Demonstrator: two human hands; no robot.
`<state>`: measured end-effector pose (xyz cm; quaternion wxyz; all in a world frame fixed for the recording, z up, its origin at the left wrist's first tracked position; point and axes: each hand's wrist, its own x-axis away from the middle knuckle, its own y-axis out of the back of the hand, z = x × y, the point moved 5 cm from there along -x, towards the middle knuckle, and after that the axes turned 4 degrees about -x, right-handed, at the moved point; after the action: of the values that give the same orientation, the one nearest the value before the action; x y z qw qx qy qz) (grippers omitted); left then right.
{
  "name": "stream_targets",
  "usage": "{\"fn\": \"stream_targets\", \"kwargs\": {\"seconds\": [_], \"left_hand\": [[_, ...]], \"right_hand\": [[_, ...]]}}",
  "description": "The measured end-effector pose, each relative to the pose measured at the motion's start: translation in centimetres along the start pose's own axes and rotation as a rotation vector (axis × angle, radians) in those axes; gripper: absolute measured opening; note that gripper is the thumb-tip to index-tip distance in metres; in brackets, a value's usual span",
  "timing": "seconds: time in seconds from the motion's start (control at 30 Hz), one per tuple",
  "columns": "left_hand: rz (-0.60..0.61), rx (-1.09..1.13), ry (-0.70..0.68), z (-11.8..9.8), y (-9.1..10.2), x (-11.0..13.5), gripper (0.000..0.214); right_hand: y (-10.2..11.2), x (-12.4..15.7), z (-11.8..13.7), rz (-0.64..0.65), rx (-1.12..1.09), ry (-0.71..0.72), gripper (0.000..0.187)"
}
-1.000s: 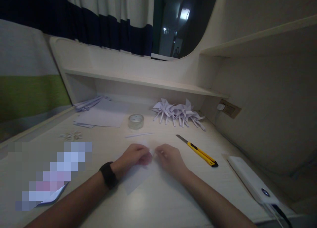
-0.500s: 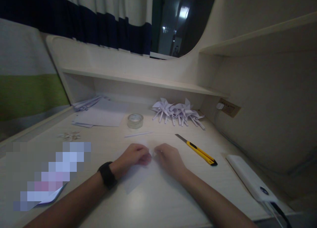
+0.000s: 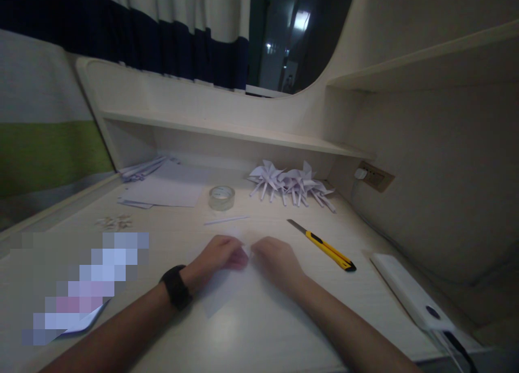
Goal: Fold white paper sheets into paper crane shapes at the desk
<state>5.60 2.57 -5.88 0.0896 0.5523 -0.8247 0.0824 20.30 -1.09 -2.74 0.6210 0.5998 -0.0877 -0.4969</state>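
A small sheet of white paper (image 3: 217, 298) lies partly under my left hand (image 3: 227, 254), its lower corner showing on the desk. My left fingers are curled closed on the paper, and a black band circles that wrist. My right hand (image 3: 278, 260) is close beside it, thumb and fingers pinched at the paper's upper right part; its fingertips are slightly blurred. Just beyond the hands lies a thin white paper stick (image 3: 226, 220). A yellow utility knife (image 3: 324, 247) rests to the right with its blade out. Behind the stick stands a roll of clear tape (image 3: 221, 198).
Several white paper pinwheels (image 3: 298, 182) are heaped at the back right. Paper sheets (image 3: 170, 186) and rolled paper lie at the back left, near a pile of small pieces (image 3: 115, 222). A blurred-out device (image 3: 87, 321) is at left, a white cabled device (image 3: 409, 292) at right.
My right hand has shifted slightly at the paper, its fingertips now a little nearer the left hand. My left hand stays almost still, and the other things have not moved.
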Motion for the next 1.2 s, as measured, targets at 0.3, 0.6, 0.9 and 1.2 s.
{"fn": "stream_targets", "kwargs": {"seconds": [0.3, 0.6, 0.9, 1.2], "left_hand": [[0.018, 0.054, 0.012, 0.3, -0.1, -0.2, 0.019], [0.099, -0.044, -0.065, 0.8, -0.1, -0.8, 0.011], [0.092, -0.022, -0.047, 0.4, -0.1, -0.5, 0.028], [0.143, -0.204, -0.145, 0.3, -0.1, -0.5, 0.022]], "right_hand": [[-0.5, 0.3, 0.0, 0.044, 0.117, -0.012, 0.017], [-1.0, 0.2, -0.4, 0.067, 0.097, -0.050, 0.016], [-0.9, 0.2, -0.4, 0.060, 0.047, -0.052, 0.017], [-0.5, 0.2, -0.4, 0.020, 0.032, -0.031, 0.020]]}}
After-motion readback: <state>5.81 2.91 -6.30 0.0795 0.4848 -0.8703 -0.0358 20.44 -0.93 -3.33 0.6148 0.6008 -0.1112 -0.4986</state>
